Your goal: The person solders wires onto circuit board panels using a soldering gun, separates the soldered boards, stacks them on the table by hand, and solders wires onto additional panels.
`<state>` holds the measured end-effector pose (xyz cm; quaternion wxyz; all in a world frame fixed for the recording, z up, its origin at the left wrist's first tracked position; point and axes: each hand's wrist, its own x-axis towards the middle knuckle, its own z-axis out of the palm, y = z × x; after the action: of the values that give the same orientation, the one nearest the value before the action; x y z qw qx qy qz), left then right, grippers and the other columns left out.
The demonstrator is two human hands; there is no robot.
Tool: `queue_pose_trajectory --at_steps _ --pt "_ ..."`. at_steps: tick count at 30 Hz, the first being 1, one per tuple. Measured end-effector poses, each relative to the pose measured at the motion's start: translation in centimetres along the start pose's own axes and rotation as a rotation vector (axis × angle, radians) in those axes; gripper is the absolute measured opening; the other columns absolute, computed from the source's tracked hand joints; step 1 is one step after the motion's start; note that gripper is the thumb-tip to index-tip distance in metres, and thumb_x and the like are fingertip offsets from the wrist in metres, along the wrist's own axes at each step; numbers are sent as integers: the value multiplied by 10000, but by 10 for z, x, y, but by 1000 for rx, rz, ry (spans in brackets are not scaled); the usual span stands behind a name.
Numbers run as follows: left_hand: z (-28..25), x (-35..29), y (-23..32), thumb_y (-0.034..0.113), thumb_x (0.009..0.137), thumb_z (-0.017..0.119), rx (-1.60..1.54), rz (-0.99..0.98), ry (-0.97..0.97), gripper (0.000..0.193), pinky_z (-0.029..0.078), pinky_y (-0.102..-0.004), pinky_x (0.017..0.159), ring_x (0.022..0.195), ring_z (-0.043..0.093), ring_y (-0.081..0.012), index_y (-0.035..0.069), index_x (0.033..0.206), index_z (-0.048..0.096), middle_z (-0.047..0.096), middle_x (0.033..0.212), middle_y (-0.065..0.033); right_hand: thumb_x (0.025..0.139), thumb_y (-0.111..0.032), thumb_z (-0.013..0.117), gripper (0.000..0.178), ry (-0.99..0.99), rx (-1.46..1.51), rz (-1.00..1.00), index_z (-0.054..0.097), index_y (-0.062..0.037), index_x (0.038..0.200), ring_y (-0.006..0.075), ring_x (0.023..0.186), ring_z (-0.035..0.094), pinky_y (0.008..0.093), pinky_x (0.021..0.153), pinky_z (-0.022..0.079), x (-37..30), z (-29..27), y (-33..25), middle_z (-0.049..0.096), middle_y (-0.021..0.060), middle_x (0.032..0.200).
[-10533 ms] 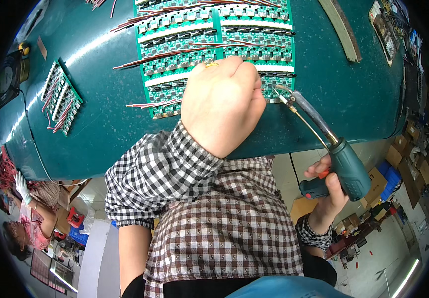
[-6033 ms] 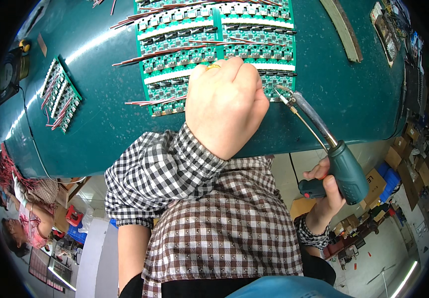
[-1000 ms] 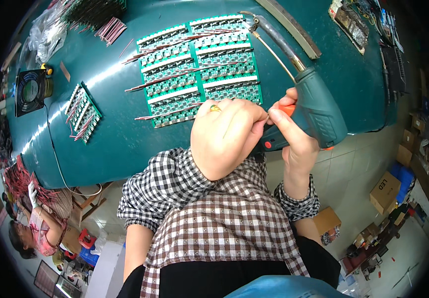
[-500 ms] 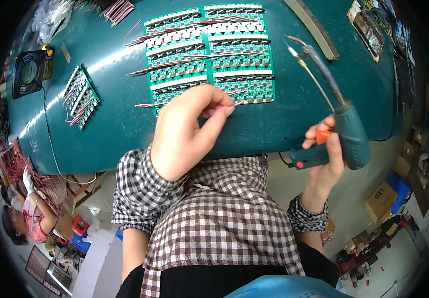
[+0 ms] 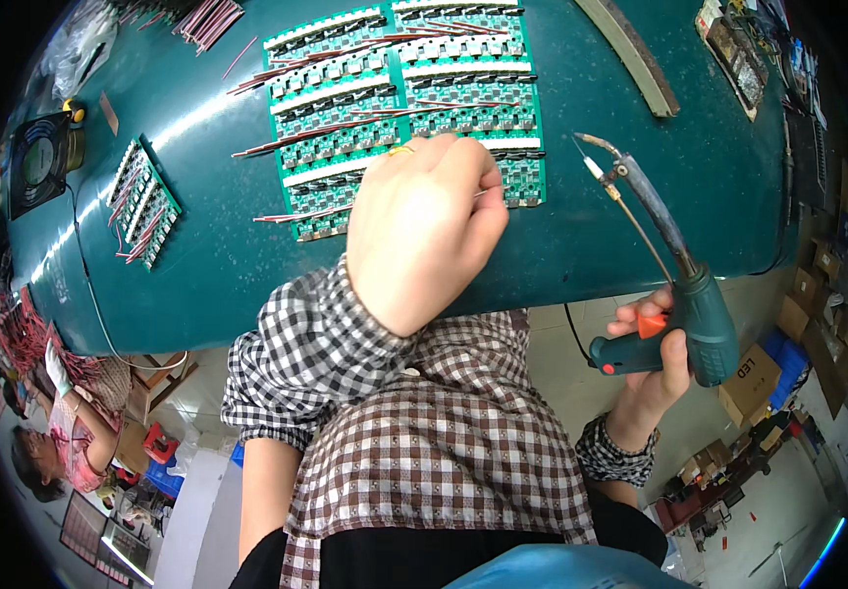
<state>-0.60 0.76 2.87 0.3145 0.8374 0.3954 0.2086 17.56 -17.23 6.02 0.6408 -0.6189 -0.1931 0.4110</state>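
My left hand (image 5: 422, 231) is closed in a pinch over the near edge of a panel of green circuit boards (image 5: 524, 182). A short thin wire (image 5: 484, 192) shows at its fingertips, its far end hidden by the hand. In my right hand (image 5: 658, 381) is a dark green soldering gun (image 5: 711, 329), gripped by the handle with fingers around the orange trigger (image 5: 651, 325). Its bent tip and thin feed tube point up and left, apart from the boards. Red, black and white wires (image 5: 321, 137) lie in rows across the panel.
On the green table (image 5: 218, 245) lie a smaller board panel (image 5: 146, 204) with wires, a black fan (image 5: 39, 162), a wire bundle (image 5: 210, 25) and a long strip (image 5: 630, 54). A worn tray (image 5: 735, 61) sits far right. Another person (image 5: 76, 432) sits at lower left.
My left hand has moved right and farther over the panel, still pinching the wire. My right hand and the soldering gun have dropped a little nearer to me. The view has shifted slightly.
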Motion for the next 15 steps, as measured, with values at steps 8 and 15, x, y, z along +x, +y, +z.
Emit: queue_pose_trajectory --at_steps 8,15 --pt "17 4 -6 21 677 624 16 54 65 110 425 -356 540 592 551 -252 26 705 518 547 638 -82 786 -229 638 465 19 -70 38 514 99 1091 303 807 642 371 649 583 -8 -1 -3 592 167 927" --pt "23 5 -6 5 673 613 -73 26 82 107 414 -337 519 559 536 -232 30 693 511 539 624 -73 779 -183 634 419 11 -73 71 530 99 1070 302 816 642 380 655 579 -11 -3 -3 591 167 931"
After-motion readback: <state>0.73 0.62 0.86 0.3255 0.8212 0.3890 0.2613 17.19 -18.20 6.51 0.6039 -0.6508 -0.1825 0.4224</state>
